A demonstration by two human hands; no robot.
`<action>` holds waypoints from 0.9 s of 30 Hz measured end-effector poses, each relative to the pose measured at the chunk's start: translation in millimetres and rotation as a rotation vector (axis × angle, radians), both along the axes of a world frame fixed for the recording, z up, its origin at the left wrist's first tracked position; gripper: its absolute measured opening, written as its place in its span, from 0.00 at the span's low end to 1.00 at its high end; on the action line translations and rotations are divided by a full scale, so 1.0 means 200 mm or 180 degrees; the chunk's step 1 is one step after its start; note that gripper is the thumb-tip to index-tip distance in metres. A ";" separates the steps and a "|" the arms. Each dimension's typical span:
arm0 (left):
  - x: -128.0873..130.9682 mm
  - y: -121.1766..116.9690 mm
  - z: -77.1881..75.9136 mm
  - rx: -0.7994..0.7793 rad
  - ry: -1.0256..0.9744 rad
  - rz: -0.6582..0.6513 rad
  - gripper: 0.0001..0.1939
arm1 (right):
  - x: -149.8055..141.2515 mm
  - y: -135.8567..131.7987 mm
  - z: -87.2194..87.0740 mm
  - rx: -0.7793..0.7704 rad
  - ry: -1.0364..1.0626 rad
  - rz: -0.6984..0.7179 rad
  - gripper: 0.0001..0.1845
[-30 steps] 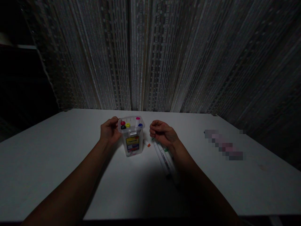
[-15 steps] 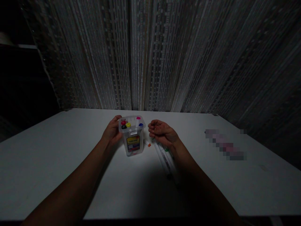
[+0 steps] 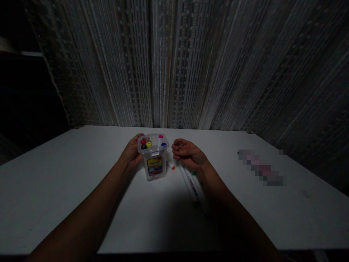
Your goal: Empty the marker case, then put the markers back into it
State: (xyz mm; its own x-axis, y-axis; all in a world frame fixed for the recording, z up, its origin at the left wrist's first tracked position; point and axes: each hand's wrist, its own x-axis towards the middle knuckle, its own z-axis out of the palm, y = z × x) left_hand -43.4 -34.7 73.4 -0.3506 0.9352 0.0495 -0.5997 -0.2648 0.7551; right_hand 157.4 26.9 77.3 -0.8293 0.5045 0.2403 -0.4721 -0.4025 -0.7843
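Observation:
A clear plastic container (image 3: 156, 165) with a yellow and blue label stands on the table. Markers with red, black, yellow, pink and blue ends show in its top. My left hand (image 3: 132, 151) is wrapped around the container's left side, its fingertips partly hidden behind it. Just right of the rim, apart from it, my right hand (image 3: 188, 153) is curled with the fingers together; I see nothing in it. Below that hand lie white markers (image 3: 188, 182), one with a green part, partly covered by the wrist and its shadow. An orange-tipped marker (image 3: 171, 166) lies behind the container.
The white table (image 3: 68, 174) runs back to a striped, glittery curtain (image 3: 185, 65). A pixelated pinkish object (image 3: 260, 167) lies on the right side. Dark furniture (image 3: 24, 91) stands at the far left, and the light is dim.
My left hand has shifted very slightly to the right against the container. The right hand and the markers look unchanged.

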 end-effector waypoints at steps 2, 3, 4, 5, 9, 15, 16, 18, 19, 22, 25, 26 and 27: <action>0.00 0.00 0.00 0.0018 0.0047 -0.0027 0.13 | 0.00 0.00 0.00 -0.0001 -0.0011 0.0016 0.18; 0.00 -0.01 0.01 0.0023 0.0055 -0.0012 0.13 | 0.00 0.00 0.00 -0.0005 -0.0016 0.0020 0.18; 0.01 -0.01 0.01 0.0019 0.0041 0.0012 0.13 | 0.00 0.00 0.01 -0.0008 -0.0018 0.0019 0.17; 0.01 -0.01 0.02 0.0015 0.0015 0.0030 0.12 | 0.00 0.00 0.01 -0.0009 -0.0019 0.0015 0.17; 0.03 -0.02 0.04 0.0032 -0.0088 0.0058 0.11 | 0.00 0.00 0.01 0.0016 -0.0010 0.0001 0.17; 0.03 -0.03 0.05 0.0034 0.0003 0.0156 0.09 | 0.00 0.00 0.00 0.0000 0.0004 0.0073 0.17; 0.03 -0.04 0.05 0.0024 0.0004 0.0156 0.09 | 0.00 0.00 0.00 -0.0010 0.0003 0.0076 0.17; 0.03 -0.04 0.04 0.0025 -0.0013 0.0141 0.08 | 0.00 0.00 0.00 -0.0019 0.0001 0.0079 0.17; 0.02 -0.04 0.04 0.0041 -0.0023 0.0137 0.08 | 0.00 0.00 -0.01 -0.0020 0.0000 0.0080 0.17; 0.00 -0.03 0.03 0.0126 -0.0042 0.0095 0.09 | 0.00 0.00 -0.01 -0.0014 -0.0013 0.0073 0.18; -0.01 -0.04 0.02 0.0220 -0.0045 0.0034 0.09 | 0.00 0.01 -0.01 -0.0026 -0.0068 0.0048 0.18; -0.01 -0.04 0.02 0.0267 -0.0045 -0.0001 0.09 | 0.00 0.01 -0.01 -0.0029 -0.0093 0.0040 0.18; -0.01 -0.04 0.02 0.0318 -0.0045 -0.0050 0.08 | 0.00 0.01 -0.01 -0.0029 -0.0118 0.0037 0.18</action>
